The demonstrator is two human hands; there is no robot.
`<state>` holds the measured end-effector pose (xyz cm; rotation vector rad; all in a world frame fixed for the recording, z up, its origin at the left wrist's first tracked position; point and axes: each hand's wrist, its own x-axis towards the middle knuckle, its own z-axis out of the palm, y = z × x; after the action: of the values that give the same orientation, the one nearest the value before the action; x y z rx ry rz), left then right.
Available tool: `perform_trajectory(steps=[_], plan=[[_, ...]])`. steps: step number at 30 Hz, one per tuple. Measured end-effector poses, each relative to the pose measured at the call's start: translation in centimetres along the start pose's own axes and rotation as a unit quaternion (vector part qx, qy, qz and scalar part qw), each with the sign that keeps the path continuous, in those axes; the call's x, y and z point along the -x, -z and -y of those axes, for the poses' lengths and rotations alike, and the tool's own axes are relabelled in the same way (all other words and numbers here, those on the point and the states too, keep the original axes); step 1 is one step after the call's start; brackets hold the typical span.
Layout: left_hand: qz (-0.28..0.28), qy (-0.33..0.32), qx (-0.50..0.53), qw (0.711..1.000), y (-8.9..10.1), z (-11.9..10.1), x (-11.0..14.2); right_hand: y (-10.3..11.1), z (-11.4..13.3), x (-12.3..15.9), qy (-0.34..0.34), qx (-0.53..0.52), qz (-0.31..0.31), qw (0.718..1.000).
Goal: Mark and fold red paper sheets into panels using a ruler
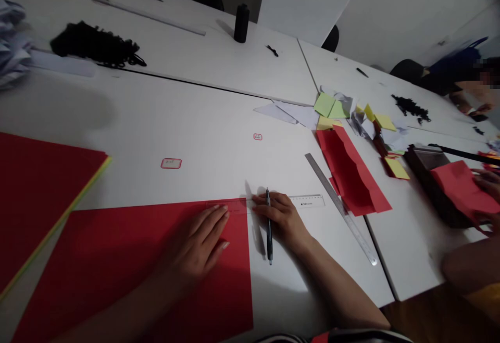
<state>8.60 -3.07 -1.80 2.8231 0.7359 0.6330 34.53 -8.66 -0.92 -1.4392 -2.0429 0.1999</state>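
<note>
My left hand [201, 241] lies with its fingers stretched out on a large red paper sheet [113, 244], the fingertips resting on a clear plastic ruler [310, 201]. The ruler crosses the sheet's top right corner and runs past its right edge onto the white table. Just right of that edge, my right hand [285, 223] holds a dark pen [269, 241] between its fingers, the pen pointing away from me. Its fingertips also touch the ruler, whose middle is partly covered by this hand.
Left lies a stack of red sheets [42, 187] with a yellow edge. Right are a steel ruler [339, 207], folded red paper [349, 171] and paper scraps [363, 119]. Farther back stand a black bottle [241, 23] and black cords [94, 43]. Another person's hand [490, 184] holds red paper.
</note>
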Motion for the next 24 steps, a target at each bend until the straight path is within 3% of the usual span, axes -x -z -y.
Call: perform_trajectory(steps=[24], plan=[[0.005, -0.020, -0.005, 1.000, -0.11, 0.16, -0.35, 0.15, -0.24, -0.08, -0.001, -0.020, -0.010, 1.000]])
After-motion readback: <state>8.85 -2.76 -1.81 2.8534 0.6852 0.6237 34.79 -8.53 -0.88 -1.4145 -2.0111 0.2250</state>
